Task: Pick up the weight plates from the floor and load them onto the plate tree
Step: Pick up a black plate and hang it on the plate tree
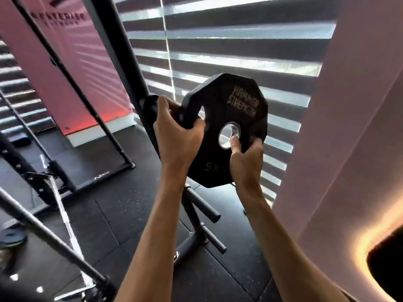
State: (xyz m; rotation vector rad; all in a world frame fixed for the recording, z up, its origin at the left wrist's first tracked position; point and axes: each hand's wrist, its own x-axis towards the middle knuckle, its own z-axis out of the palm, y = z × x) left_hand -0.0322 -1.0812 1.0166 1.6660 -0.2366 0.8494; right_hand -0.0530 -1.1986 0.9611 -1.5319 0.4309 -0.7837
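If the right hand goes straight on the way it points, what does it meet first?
The right hand grips the weight plate, which lies in that line. Beyond the plate only the window blind shows; depth is unclear.

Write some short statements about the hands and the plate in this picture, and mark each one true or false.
1. The left hand and the right hand both hold the weight plate. True.
2. The plate lies on the floor. False: it is held in the air, above the plate tree.
3. The left hand grips the plate through a cut-out near its edge. True.
4. The right hand hangs free. False: it grips the plate's lower right edge.
5. The plate reads Hammer Strength. True.
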